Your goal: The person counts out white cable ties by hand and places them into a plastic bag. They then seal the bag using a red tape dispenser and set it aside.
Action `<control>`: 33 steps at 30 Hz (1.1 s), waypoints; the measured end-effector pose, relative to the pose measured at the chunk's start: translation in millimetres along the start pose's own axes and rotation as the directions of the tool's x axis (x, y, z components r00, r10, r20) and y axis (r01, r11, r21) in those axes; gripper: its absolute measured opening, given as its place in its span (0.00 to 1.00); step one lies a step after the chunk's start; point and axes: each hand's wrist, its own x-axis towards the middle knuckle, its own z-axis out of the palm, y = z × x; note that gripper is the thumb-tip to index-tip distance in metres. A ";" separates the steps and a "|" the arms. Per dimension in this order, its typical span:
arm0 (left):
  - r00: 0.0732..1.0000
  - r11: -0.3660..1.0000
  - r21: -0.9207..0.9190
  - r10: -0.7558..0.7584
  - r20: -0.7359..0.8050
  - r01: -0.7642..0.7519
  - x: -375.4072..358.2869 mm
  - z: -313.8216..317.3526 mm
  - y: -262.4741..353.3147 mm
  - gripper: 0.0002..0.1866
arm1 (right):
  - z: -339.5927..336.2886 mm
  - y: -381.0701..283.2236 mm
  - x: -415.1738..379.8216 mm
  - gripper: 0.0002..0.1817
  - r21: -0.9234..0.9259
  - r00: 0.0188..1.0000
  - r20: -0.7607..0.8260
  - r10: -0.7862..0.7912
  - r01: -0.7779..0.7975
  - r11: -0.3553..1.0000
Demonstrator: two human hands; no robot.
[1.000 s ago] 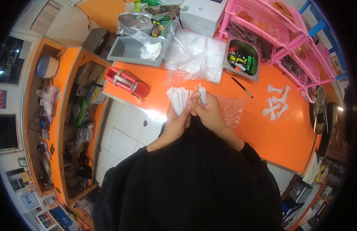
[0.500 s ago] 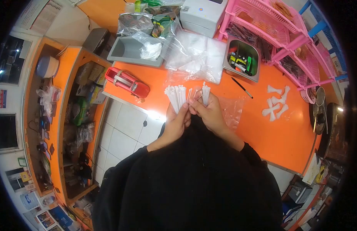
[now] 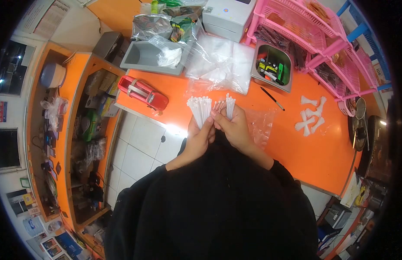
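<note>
A fanned bunch of thin white cable ties (image 3: pixel 199 108), small heads upward, stands in my left hand (image 3: pixel 199 139). My left fingers are closed round its lower part. Close beside it, my right hand (image 3: pixel 234 126) is closed on a smaller bunch of white cable ties (image 3: pixel 230 106). Between the two bunches, a few single ties (image 3: pixel 218 105) stick up at my right thumb and fingertips. Both hands nearly touch, above the near edge of the orange table (image 3: pixel 179 93). The lower ends of the ties are hidden by my hands.
Clear plastic bags (image 3: pixel 220 65) lie ahead, beside a grey tray (image 3: pixel 142 58). A red tape dispenser (image 3: pixel 144 93) sits left. To the right are a metal bin of markers (image 3: pixel 274 69), a pen (image 3: pixel 272 99), several white bundles (image 3: pixel 311 115) and pink racks (image 3: pixel 296 32).
My right thumb and fingers have shifted slightly at the smaller bunch. More single ties now show between the two bunches. My left hand has hardly moved.
</note>
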 end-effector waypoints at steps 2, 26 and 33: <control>1.000 1.000 -0.014 0.008 -0.009 -0.009 -0.8 0.2 -0.1 0.09 | 0.4 -2.2 -1.1 0.04 -0.015 1.000 0.001 0.011 -0.011 1.000; 0.993 0.991 0.104 -0.074 -0.096 0.084 0.5 1.7 5.4 0.09 | -23.9 -0.7 11.3 0.16 -0.127 0.986 -0.128 -0.104 0.088 0.988; 0.994 0.988 0.146 0.069 -0.084 -0.056 -0.6 4.5 3.5 0.11 | -19.9 -6.3 3.8 0.12 0.155 0.985 -0.005 0.172 -0.169 0.973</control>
